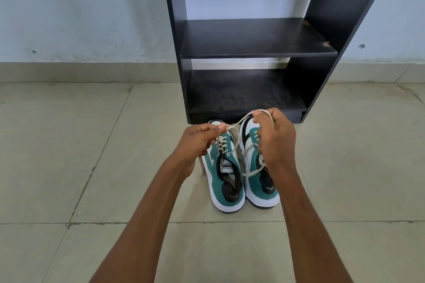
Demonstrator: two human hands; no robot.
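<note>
Two teal, white and black sneakers stand side by side on the tiled floor, toes toward the shelf: the left shoe [224, 181] and the right shoe [257, 181]. My left hand [197, 142] pinches one end of a cream shoelace [241, 120] above the left shoe. My right hand [274, 138] holds the lace looped over its fingers above the right shoe. The lace runs between both hands and down to the eyelets. My right hand hides part of the right shoe's tongue.
A black open shelf unit [257, 39] stands against the pale wall just beyond the shoes, with a middle shelf and a bottom shelf [248, 92]. Beige floor tiles [92, 167] spread to both sides.
</note>
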